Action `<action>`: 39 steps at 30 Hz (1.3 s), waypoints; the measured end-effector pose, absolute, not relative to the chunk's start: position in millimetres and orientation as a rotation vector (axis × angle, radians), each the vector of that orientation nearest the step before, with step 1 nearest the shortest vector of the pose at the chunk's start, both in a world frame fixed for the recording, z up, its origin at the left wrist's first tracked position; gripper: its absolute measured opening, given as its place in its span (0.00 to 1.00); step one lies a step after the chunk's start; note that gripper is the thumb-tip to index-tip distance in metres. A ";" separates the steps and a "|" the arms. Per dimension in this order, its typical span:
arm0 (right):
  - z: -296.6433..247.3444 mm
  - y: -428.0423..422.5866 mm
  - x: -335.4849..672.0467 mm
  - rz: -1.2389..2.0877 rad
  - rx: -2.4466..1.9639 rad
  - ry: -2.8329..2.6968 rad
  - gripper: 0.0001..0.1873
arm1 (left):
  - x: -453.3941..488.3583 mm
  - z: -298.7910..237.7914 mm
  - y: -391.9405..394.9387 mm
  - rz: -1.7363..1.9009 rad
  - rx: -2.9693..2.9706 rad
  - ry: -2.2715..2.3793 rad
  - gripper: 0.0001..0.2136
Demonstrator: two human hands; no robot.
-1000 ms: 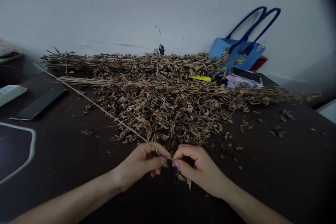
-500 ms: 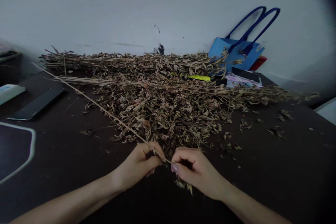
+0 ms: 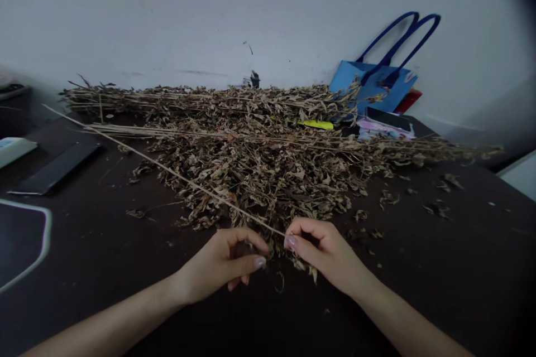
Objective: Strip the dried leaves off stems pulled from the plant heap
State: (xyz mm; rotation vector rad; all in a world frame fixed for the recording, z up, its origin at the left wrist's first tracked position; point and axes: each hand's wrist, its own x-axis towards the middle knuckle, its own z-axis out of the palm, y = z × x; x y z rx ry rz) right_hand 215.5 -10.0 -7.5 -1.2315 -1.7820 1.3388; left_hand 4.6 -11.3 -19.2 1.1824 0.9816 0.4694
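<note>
— What has changed?
— The left hand (image 3: 211, 264), fingers parted, is now off the stem (image 3: 218, 197); the right hand (image 3: 330, 251) alone pinches its near end, bearing it.
— The stem's course?
— Slanting leftward across the leaves (image 3: 259, 170).

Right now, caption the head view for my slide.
Right hand pinches a long, thin, tan dried stem, left hand nearby, by a heap of crumpled brown leaves on a dark table.
</note>
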 end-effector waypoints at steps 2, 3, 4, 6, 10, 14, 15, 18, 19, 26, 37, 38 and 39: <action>-7.4 -9.3 216.7 1.330 -1.236 -1.785 0.11 | 3.6 -16.3 -10.2 0.498 1.149 0.987 0.14; -7.9 -9.5 216.3 1.329 -1.233 -1.796 0.11 | 3.2 -15.2 -9.6 0.514 1.128 0.988 0.14; -8.7 -10.1 215.4 1.331 -1.226 -1.809 0.10 | 3.0 -14.6 -9.1 0.531 1.105 0.985 0.15; -11.3 -12.5 212.1 1.347 -1.202 -1.841 0.09 | 3.1 -15.3 -8.4 0.578 1.037 0.963 0.14; -15.8 -17.6 205.0 1.414 -1.157 -1.866 0.08 | 6.0 -22.8 -9.0 0.689 0.806 0.882 0.11; -15.7 -18.9 204.6 1.492 -1.116 -1.838 0.11 | 8.0 -26.4 -10.8 0.685 0.780 0.886 0.10; -15.5 -18.7 205.6 1.532 -1.111 -1.804 0.13 | 8.0 -25.6 -11.1 0.680 0.808 0.901 0.11; -15.4 -17.5 209.2 1.579 -1.122 -1.691 0.17 | 7.2 -21.4 -11.7 0.678 0.911 0.939 0.11; -15.4 -17.0 210.1 1.566 -1.134 -1.675 0.17 | 6.9 -20.0 -11.9 0.686 0.941 0.944 0.11; -10.1 -14.3 212.9 1.165 -1.214 -1.827 0.11 | 3.1 -18.7 -10.2 0.744 1.077 0.967 0.10; -12.7 -27.1 204.1 0.725 -0.900 -2.218 0.21 | 1.5 -17.3 -8.1 0.744 1.269 1.016 0.12; -14.0 -27.8 202.8 0.715 -0.894 -2.216 0.21 | 2.0 -17.1 -8.6 0.744 1.274 1.019 0.12; -15.3 -28.2 201.8 0.706 -0.893 -2.209 0.19 | 2.5 -17.1 -9.1 0.746 1.278 1.022 0.12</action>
